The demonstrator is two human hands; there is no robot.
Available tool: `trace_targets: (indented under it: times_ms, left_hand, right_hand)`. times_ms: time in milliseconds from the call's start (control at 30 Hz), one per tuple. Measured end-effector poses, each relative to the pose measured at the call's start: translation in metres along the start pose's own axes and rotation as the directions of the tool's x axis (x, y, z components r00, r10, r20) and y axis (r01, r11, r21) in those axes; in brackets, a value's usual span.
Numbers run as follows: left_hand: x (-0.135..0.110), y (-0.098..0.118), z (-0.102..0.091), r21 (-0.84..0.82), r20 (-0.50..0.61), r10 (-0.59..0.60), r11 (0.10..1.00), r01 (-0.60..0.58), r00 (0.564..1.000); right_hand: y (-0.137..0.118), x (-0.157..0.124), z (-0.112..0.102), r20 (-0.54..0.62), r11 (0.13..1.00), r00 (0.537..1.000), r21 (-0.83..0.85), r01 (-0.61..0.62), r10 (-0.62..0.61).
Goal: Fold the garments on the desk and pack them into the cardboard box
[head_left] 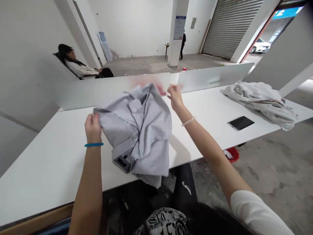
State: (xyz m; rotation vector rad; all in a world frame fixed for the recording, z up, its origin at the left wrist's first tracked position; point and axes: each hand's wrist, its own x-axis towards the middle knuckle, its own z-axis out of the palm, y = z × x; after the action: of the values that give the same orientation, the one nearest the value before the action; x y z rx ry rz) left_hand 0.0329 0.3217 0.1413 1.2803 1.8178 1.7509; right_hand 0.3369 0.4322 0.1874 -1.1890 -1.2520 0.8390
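A light grey collared shirt [154,127] hangs crumpled over the front of the white table [56,156], its collar with a dark label low and toward me. My left hand [93,125], with a blue band at the wrist, is closed on the shirt's left edge. To the right of the cloth is my right hand [175,97], raised above the table with loosely curled fingers apart. A gap shows between it and the shirt, and I see nothing held in it. Part of the shirt's far edge is blurred.
A pile of pale cloth [261,99] lies on the right of the table, near a dark-screened tablet [241,123]. Frosted dividers [215,78] run along the back edge. A red bin [232,154] stands below. Beyond the divider a person [83,68] sits in a chair.
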Motion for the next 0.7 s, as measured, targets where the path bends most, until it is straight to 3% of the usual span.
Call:
trace_targets:
  times_ms: [100,167,267,333,433,533,633,700]
  left_hand:
    - [-0.021,-0.048,-0.008,0.297,0.016,-0.039,0.954,0.033,0.999]
    - [-0.050,-0.079,-0.013,0.446,0.194,-0.039,0.893,-0.053,0.980]
    - [-0.094,-0.114,-0.009,0.451,0.492,0.038,0.843,-0.292,0.870]
    - [-0.116,-0.129,-0.003,0.468,0.549,0.085,0.794,-0.389,0.832]
    - [-0.129,-0.140,0.002,0.523,0.555,0.087,0.737,-0.428,0.827]
    - [-0.127,-0.144,-0.002,0.557,0.602,0.041,0.693,-0.457,0.797]
    - [-0.120,-0.146,-0.008,0.587,0.646,0.002,0.638,-0.498,0.763]
    - [-0.112,-0.146,-0.010,0.601,0.670,-0.014,0.598,-0.531,0.742]
  right_hand:
    - [0.041,-0.046,-0.011,0.314,0.963,0.947,-0.227,0.144,-0.067]
    - [0.063,-0.081,-0.016,0.417,0.944,0.907,-0.272,0.187,-0.060]
    - [0.085,-0.119,-0.018,0.485,0.925,0.874,-0.319,0.206,-0.028]
    - [0.094,-0.133,-0.017,0.515,0.910,0.857,-0.353,0.219,-0.007]
    - [0.104,-0.140,-0.018,0.517,0.888,0.856,-0.400,0.226,0.015]
    - [0.114,-0.136,-0.029,0.455,0.873,0.891,-0.438,0.215,0.009]
    - [0.120,-0.122,-0.054,0.319,0.868,0.947,-0.459,0.189,-0.037]
    - [0.119,-0.109,-0.083,0.194,0.870,0.977,-0.461,0.172,-0.091]
